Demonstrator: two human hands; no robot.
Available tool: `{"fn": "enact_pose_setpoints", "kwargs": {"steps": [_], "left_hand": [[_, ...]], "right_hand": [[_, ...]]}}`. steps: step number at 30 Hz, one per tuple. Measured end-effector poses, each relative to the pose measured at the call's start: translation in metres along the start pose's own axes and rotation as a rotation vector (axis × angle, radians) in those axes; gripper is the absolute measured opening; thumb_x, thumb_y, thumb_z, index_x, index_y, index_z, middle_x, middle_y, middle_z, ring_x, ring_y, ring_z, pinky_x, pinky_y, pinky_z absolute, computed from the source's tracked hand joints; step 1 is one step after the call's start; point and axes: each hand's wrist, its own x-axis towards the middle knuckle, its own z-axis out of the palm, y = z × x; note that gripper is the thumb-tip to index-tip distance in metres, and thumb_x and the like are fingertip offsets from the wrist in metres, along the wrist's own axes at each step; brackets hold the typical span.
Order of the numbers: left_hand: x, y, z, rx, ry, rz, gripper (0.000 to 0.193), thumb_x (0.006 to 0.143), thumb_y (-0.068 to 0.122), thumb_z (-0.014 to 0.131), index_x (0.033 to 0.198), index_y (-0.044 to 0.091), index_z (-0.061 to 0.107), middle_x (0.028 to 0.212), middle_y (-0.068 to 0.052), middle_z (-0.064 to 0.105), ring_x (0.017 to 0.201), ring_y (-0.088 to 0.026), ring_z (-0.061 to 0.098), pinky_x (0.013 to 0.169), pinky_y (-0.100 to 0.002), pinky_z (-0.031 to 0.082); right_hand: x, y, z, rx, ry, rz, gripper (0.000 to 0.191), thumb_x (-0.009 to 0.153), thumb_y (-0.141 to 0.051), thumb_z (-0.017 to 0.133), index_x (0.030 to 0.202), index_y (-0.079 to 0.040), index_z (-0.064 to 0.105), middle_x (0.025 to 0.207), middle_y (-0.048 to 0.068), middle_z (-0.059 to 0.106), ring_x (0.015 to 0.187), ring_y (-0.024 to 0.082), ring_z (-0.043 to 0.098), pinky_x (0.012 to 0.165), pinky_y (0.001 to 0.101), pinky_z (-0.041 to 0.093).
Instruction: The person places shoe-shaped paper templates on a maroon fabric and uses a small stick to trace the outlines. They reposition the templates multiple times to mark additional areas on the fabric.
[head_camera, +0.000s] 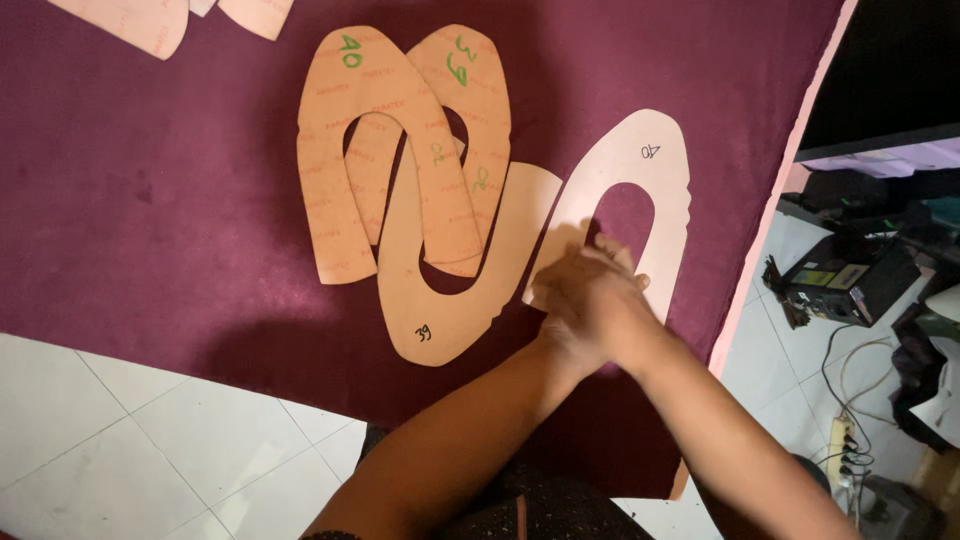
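Head view, the only 1 here: both hands are stacked on the lower left leg of the pale U-shaped cutout (660, 180), which lies flat on the dark purple cloth (150, 200). The left hand (570, 300) and the right hand (610, 285) overlap so much that it's hard to tell whose fingers are whose — they look pressed flat and held together on the card rather than pinching anything, but I can't tell for sure with the blur.

If the job is holding that cutout down, I'd say flat palms are the right call: press near the leg end so it doesn't creep on the fuzzy cloth, and keep it from sliding under the tan cutout (440, 290) whose arm touches it just to the left.

Room to move: 3 tan pieces are tangled together left of the hands, the upper tan cutout (335, 150) lying over the others, so there's not much slack that way. To the right, the cloth's edge (790, 190) runs diagonally close past the pale piece — beyond it there's white tile floor (120, 430) lower down and a clutter of electronics and cables (850, 280). Best open cloth is far left, well apart from everything. More pale pieces (140, 20) poke in at the top left.
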Motion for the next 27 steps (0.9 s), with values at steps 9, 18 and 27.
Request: {"fn": "enact_pose_setpoints", "kwargs": {"steps": [9, 18, 27], "left_hand": [[0.0, -0.004, 0.003, -0.078, 0.059, -0.077, 0.042, 0.116, 0.03, 0.026, 0.117, -0.007, 0.046, 0.114, -0.02, 0.057, 0.107, -0.025, 0.056, 0.108, -0.04, 0.046], [-0.006, 0.011, -0.005, -1.687, -0.024, -0.102, 0.036, 0.107, 0.028, 0.042, 0.118, -0.002, 0.059, 0.124, -0.015, 0.063, 0.112, -0.026, 0.061, 0.106, -0.042, 0.051], [0.003, 0.006, -0.001, -2.239, -0.132, -0.09, 0.045, 0.101, 0.028, 0.062, 0.139, 0.003, 0.06, 0.147, -0.022, 0.049, 0.134, -0.045, 0.044, 0.116, -0.059, 0.041]], "right_hand": [[-0.004, 0.012, -0.012, 0.198, -0.22, -0.043, 0.01, 0.088, -0.009, 0.07, 0.094, -0.006, 0.077, 0.103, 0.008, 0.076, 0.106, 0.024, 0.067, 0.104, 0.0376, 0.045], [0.047, 0.007, -0.036, -0.225, -0.104, 0.004, 0.016, 0.097, -0.013, 0.06, 0.095, -0.01, 0.075, 0.094, 0.006, 0.074, 0.096, 0.022, 0.067, 0.105, 0.0406, 0.04], [0.065, 0.015, -0.034, -0.238, -0.352, 0.186, 0.016, 0.098, -0.018, 0.062, 0.098, -0.008, 0.075, 0.089, 0.012, 0.075, 0.083, 0.026, 0.07, 0.085, 0.0396, 0.052]]}}
